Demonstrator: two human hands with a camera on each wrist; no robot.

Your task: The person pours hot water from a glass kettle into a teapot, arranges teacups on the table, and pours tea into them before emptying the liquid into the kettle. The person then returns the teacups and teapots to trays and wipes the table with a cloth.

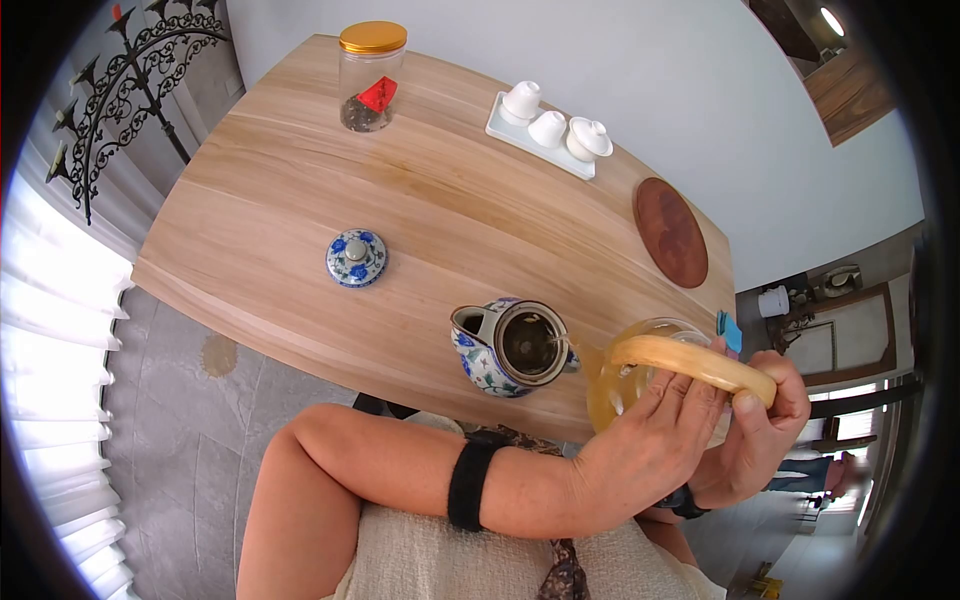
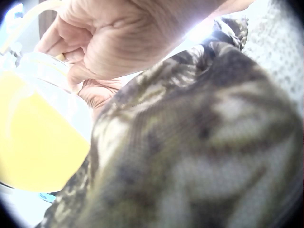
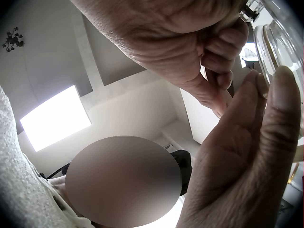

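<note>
Pale wood table (image 1: 430, 215), grey floor (image 1: 175, 400), right hand (image 1: 760, 430) gripping curved handle (image 1: 680, 356), left hand (image 1: 650, 435) straight-fingered

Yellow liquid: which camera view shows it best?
The left wrist view, where the yellow liquid looks largest. In the head view, the left hand partly hides it; in the right wrist view, I can't make it out.

I have my left arm (image 1: 415, 462) bent, left hand (image 1: 645, 440) extending its fingers (image 1: 677, 395), right hand (image 1: 755, 430) curled close beside it.
</note>
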